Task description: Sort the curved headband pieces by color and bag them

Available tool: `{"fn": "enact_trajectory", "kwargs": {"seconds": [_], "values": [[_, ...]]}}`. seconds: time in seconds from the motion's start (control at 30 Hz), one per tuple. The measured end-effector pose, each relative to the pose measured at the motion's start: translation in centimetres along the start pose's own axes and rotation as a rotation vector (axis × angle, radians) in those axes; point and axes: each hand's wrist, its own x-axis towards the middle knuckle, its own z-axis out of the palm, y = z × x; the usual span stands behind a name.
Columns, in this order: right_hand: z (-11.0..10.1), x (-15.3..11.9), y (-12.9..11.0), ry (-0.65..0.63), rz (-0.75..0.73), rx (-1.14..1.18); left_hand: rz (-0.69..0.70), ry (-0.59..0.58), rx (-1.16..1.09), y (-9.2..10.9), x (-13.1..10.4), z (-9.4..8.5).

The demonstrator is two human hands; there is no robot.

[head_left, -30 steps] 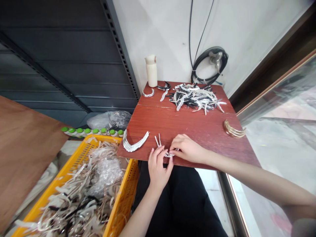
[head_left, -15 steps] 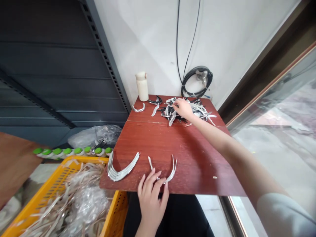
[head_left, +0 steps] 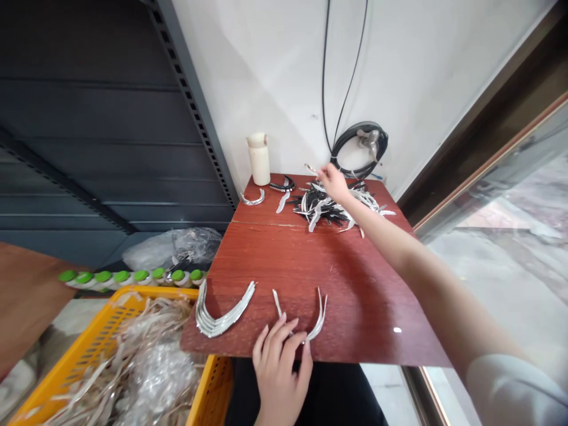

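Note:
My left hand (head_left: 283, 367) lies at the table's near edge with its fingers spread, the fingertips resting over the bottom of some silver curved strips (head_left: 318, 324). To its left, a neat nested stack of silver U-shaped strips (head_left: 224, 322) lies on the red-brown table (head_left: 284, 254). At the far side, my right hand (head_left: 333, 182) is closed in a pinch on a thin curved strip (head_left: 310, 170), raised just above a tangled pile of silver, white and black strips (head_left: 317, 210). Its fingertips partly hide that strip.
A cream bottle (head_left: 258, 160), a small silver curved bundle (head_left: 252, 198) and a black one (head_left: 284, 184) stand at the back left. Coiled black cable (head_left: 381, 148) hangs on the wall. A yellow crate (head_left: 146, 290) of scrap sits left, beside green-capped bottles (head_left: 142, 276).
My right hand has lifted slightly off the pile, a strip now showing in its pinch. Pieces in the pile have shifted. My left hand stays on the strips; the whole view has moved a little.

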Motion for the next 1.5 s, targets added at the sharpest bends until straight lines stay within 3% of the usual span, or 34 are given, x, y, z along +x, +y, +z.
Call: {"fn": "enact_trajectory", "kwargs": {"seconds": [0.1, 0.17, 0.27, 0.33, 0.43, 0.53, 0.63, 0.73, 0.83, 0.9, 0.93, 1.07, 1.13, 1.23, 1.4, 1.5], "values": [[-3.1, -0.3, -1.2, 0.022, 0.021, 0.164, -0.015, -0.006, -0.031, 0.2, 0.0, -0.1], [-5.7, -1.2, -2.2, -0.052, 0.011, 0.350, -0.022, -0.010, -0.039, 0.3, 0.0, -0.1], [-9.3, -3.2, -3.7, -0.410, 0.003, 0.710, -0.050, -0.007, -0.045, 0.6, 0.1, -0.1], [-10.5, -4.6, -4.7, -0.692, 0.014, 0.781, -0.064, 0.002, -0.051, 0.7, 0.2, 0.0], [-9.4, -6.8, -6.8, -0.992, 0.038, 0.647, -0.071, 0.011, -0.062, 0.9, 0.2, 0.1], [-5.7, -9.4, -9.3, -1.188, 0.072, 0.534, -0.074, 0.010, -0.068, 1.0, 0.1, 0.1], [-1.9, -11.8, -11.3, -1.293, 0.092, 0.520, -0.075, 0.004, -0.076, 1.0, -0.1, 0.1], [0.1, -13.5, -12.1, -1.268, 0.114, 0.605, -0.070, 0.011, -0.077, 1.1, -0.2, 0.1], [-0.3, -14.8, -11.8, -0.947, 0.184, 0.612, -0.067, 0.031, -0.073, 1.0, -0.3, 0.2], [-1.5, -15.9, -11.5, -0.767, 0.127, 0.510, -0.074, 0.054, -0.072, 0.8, -0.3, 0.3], [-2.3, -16.5, -11.4, -0.762, 0.064, 0.456, -0.082, 0.067, -0.073, 0.8, -0.4, 0.3], [-5.1, -19.5, -11.9, -0.983, -0.276, 0.366, -0.105, 0.098, -0.084, 0.7, -0.4, 0.4], [-5.7, -20.6, -12.4, -0.957, -0.413, 0.300, -0.110, 0.104, -0.090, 0.7, -0.4, 0.5], [-5.9, -21.0, -12.7, -0.892, -0.504, 0.206, -0.124, 0.103, -0.094, 0.7, -0.5, 0.5], [-6.2, -19.4, -12.9, -0.755, -0.646, -0.062, -0.137, 0.102, -0.118, 0.6, -0.5, 0.5], [-6.2, -18.3, -12.7, -0.764, -0.735, -0.135, -0.099, 0.051, -0.115, 0.6, -0.5, 0.3]]}}
